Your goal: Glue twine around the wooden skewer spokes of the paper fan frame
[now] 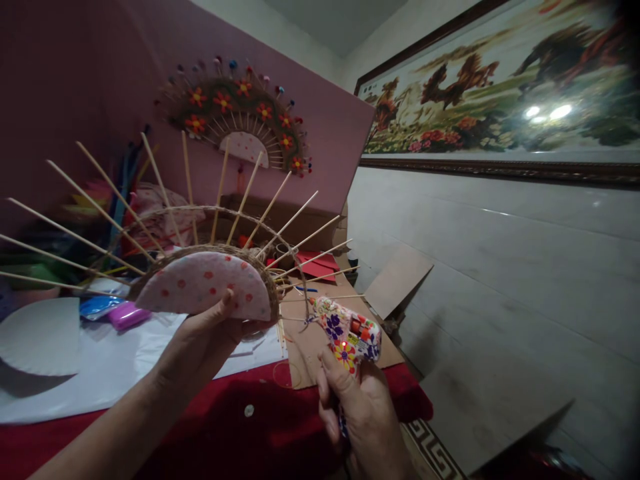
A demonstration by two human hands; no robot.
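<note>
Here, left hand point(210, 333), its grip closed on one pink dotted paper half-disc with a woven twine rim point(205, 283), raised above the red-clothed surface point(250, 433); roughly fifteen thin bamboo skewers point(75, 235) radiate from it. Right hand point(360, 407) clasps one floral-patterned hot-glue gun point(350, 333), nozzle just beside the rim. Gluing appears in hand; the next move calls for a steady nozzle. One finished flowered fan point(240, 113) stands behind
</note>
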